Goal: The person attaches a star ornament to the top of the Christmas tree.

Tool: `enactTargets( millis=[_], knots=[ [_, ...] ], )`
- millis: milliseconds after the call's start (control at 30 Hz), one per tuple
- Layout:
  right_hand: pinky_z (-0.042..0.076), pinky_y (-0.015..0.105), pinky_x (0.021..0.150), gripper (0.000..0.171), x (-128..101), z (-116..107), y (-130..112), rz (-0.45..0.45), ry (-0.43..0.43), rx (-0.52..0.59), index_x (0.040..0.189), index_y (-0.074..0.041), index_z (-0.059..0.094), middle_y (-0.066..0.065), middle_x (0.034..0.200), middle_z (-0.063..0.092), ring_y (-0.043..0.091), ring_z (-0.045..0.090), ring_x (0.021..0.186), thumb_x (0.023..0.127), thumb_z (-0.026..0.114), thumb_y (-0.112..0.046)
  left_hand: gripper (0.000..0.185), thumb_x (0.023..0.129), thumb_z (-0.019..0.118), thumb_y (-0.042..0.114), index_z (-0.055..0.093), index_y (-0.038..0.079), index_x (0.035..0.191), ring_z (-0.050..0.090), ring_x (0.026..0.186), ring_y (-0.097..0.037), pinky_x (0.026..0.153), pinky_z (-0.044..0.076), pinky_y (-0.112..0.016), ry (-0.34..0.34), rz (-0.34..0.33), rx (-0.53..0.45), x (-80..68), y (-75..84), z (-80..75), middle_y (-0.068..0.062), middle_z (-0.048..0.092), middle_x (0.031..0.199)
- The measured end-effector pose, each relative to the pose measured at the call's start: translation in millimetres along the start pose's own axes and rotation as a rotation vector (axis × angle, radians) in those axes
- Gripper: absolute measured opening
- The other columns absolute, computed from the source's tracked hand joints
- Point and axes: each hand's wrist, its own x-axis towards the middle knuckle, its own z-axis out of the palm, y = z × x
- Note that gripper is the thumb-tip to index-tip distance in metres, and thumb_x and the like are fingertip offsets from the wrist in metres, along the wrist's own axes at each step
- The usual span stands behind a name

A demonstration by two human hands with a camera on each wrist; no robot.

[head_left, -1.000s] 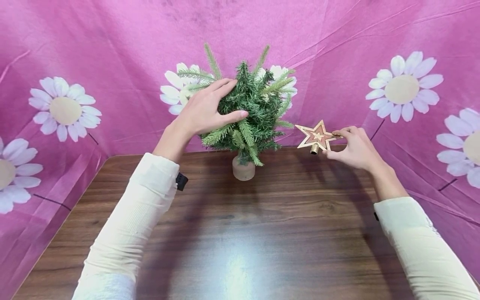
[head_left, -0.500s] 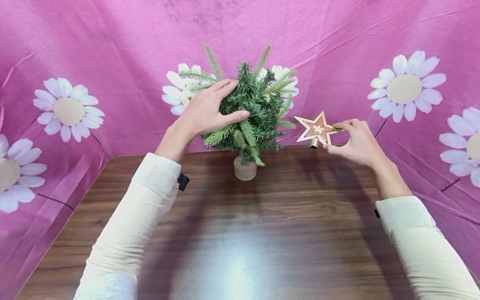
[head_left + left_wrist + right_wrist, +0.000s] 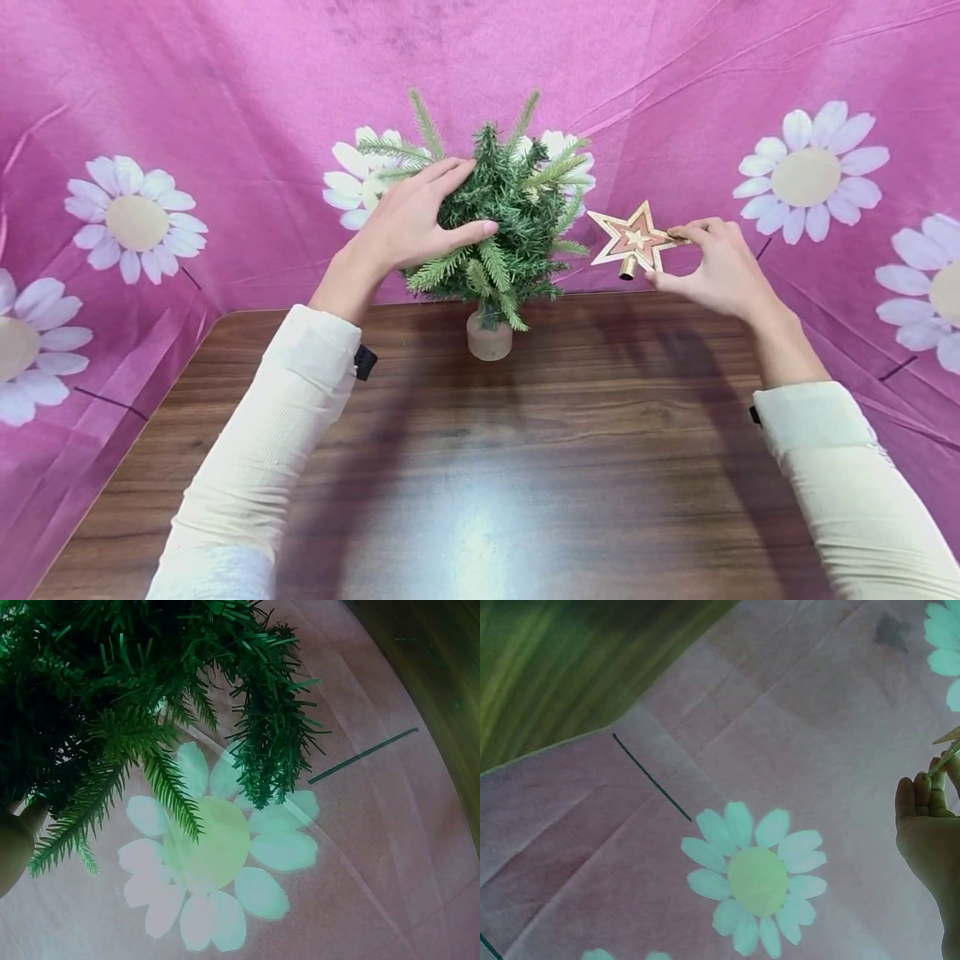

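My head camera looks forward and down over table (image 3: pixel 525 467), both wrist cameras sit close, facing daisy-printed pink cloth (image 3: pixel 757 881), which all views share.

head view bright and sharp, even overhead light; white glare patch on the tabletop (image 3: pixel 472 533) well below the fingers (image 3: pixel 468 229), soft arm shadows beside it. slight bowing at edges. both wrist views dimmer, green-tinted, soft; tabletop strip in right wrist view blurred.
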Motion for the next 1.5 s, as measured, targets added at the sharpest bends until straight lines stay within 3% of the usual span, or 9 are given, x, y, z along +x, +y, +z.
enactTargets(
  millis=[300, 533, 900, 1500],
  knots=[
    [0.035, 0.059, 0.09, 0.065, 13, -14, -16, -0.037, 0.044, 0.008, 0.124, 0.008, 0.065, 0.03, 0.121, 0.055, 0.05, 0.044, 0.116, 0.075, 0.084, -0.031, 0.095, 0.09, 0.053, 0.073, 0.025, 0.018, 0.162, 0.025, 0.151, -0.03, 0.121, 0.022, -0.055, -0.016, -0.012, 0.004, 0.3, 0.3, -1.6, -0.002, 0.022, 0.167],
    [0.034, 0.06, 0.093, 0.069, 18, -22, -26, 0.02, 0.034, 0.039, 0.13, 0.006, 0.063, 0.029, 0.129, 0.052, 0.048, 0.041, 0.122, 0.077, 0.083, -0.033, 0.094, 0.091, 0.053, 0.073, 0.025, 0.018, 0.163, 0.026, 0.151, -0.032, 0.12, 0.022, -0.057, -0.025, -0.013, 0.01, 0.2, 0.8, -0.9, -0.003, 0.022, 0.167],
    [0.034, 0.057, 0.093, 0.067, 29, -33, -35, -0.023, 0.13, 0.046, 0.128, 0.007, 0.064, 0.028, 0.124, 0.053, 0.044, 0.043, 0.119, 0.074, 0.082, -0.03, 0.095, 0.09, 0.054, 0.073, 0.027, 0.016, 0.162, 0.026, 0.151, -0.03, 0.121, 0.023, -0.055, -0.011, -0.003, 0.015, 0.7, 0.9, -0.7, -0.003, 0.024, 0.167],
    [0.031, 0.058, 0.094, 0.069, 43, -44, -52, 0.064, 0.153, 0.05, 0.132, 0.004, 0.063, 0.026, 0.131, 0.05, 0.041, 0.038, 0.123, 0.076, 0.08, -0.033, 0.094, 0.091, 0.055, 0.07, 0.029, 0.013, 0.161, 0.031, 0.148, -0.031, 0.12, 0.025, -0.056, 0.0, 0.029, 0.027, 0.7, 0.1, -0.9, -0.008, 0.029, 0.165]
  ],
)
